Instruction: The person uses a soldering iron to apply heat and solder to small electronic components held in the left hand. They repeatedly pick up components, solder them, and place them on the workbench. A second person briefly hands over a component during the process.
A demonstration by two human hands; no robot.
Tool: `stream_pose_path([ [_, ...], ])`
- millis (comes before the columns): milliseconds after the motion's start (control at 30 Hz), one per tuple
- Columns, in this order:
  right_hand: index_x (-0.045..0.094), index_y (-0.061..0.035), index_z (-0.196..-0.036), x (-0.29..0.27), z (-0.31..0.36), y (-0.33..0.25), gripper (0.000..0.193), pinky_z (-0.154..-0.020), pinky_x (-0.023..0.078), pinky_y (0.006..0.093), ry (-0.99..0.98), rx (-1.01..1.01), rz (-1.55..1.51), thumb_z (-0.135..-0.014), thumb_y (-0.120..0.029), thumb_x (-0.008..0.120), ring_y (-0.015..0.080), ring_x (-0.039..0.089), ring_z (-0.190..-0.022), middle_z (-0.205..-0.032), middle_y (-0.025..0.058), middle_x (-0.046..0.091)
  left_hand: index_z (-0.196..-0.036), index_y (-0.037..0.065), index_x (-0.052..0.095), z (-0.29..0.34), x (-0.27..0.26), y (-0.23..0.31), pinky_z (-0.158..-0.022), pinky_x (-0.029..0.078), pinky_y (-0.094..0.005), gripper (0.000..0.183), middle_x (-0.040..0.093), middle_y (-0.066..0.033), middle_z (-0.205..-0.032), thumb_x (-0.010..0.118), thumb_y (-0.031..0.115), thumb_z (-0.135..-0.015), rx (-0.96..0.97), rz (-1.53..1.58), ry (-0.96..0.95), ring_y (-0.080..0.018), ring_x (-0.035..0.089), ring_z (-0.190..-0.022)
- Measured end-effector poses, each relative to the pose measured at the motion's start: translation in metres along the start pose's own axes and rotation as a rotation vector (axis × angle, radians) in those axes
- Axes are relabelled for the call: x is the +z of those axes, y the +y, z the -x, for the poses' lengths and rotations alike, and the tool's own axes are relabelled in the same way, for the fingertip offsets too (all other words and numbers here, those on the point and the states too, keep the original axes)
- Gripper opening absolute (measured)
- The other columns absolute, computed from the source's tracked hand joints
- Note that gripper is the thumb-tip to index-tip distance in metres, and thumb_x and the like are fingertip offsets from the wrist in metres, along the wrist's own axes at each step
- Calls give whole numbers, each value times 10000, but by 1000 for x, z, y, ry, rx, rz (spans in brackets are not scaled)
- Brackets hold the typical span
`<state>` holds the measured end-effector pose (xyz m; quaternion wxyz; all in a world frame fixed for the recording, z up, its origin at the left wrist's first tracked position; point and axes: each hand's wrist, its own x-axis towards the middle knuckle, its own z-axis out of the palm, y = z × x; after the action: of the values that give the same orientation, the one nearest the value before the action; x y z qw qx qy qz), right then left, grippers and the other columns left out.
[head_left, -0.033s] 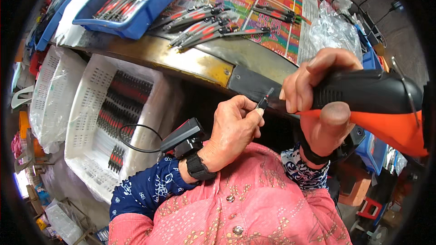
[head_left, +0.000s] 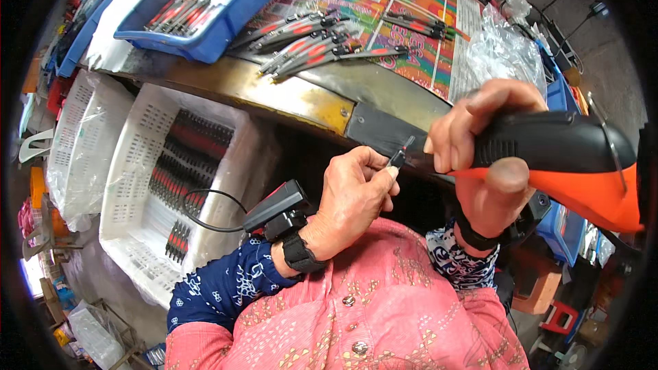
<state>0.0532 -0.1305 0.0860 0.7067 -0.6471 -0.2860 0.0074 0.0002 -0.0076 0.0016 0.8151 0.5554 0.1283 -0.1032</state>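
Note:
My left hand (head_left: 356, 188) pinches a small black part (head_left: 397, 158) with a thin, pale pointed end between thumb and fingertips. Close to its right, my right hand (head_left: 480, 140) grips a black and orange handheld power tool (head_left: 555, 144), whose front end faces the small part. Whether the tool touches the part is hard to tell. Both hands are held in front of the table's front edge (head_left: 384, 127). On the table lies a loose pile of slim, grey, pen-like pieces (head_left: 308, 44) with red inserts and black ends.
A blue tray (head_left: 205, 44) at the far left of the table holds more pen-like pieces. Below it, a white plastic-lined basket (head_left: 130, 164) contains rows of black and red pieces. Colourful printed sheets (head_left: 377, 0) cover the table, with a clear plastic bag (head_left: 500, 48) at right.
The view has shifted very slightly. Both hands keep their hold, and the tool and small part stay in nearly the same place.

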Motion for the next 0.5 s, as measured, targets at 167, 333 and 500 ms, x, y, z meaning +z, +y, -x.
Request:
stream_pose_path([
  [167,442,-22,-1062,-15,3,-5,693,-553,433,305,79,-189,-231,-762,-615,639,146,484,-515,-614,11,454,-1001,-9,543,4,-11,11,-475,430,-194,218,596,-45,-692,651,23,-814,296,-279,50,-67,554,-550],
  [333,431,-4,-1044,-32,11,-11,656,-543,448,314,38,-183,-297,-732,-510,709,166,499,-514,-624,40,476,-908,-31,593,-42,-48,56,-522,438,-256,186,624,-92,-719,661,19,-742,882,-929,297,-93,553,-584],
  [500,426,-3,-1019,-40,15,-12,650,-539,451,308,87,-181,-267,-720,-497,726,161,503,-507,-616,38,478,-915,26,618,-85,-68,88,-658,498,-365,183,653,-140,-828,655,75,-742,984,-1327,534,-304,639,-729],
])
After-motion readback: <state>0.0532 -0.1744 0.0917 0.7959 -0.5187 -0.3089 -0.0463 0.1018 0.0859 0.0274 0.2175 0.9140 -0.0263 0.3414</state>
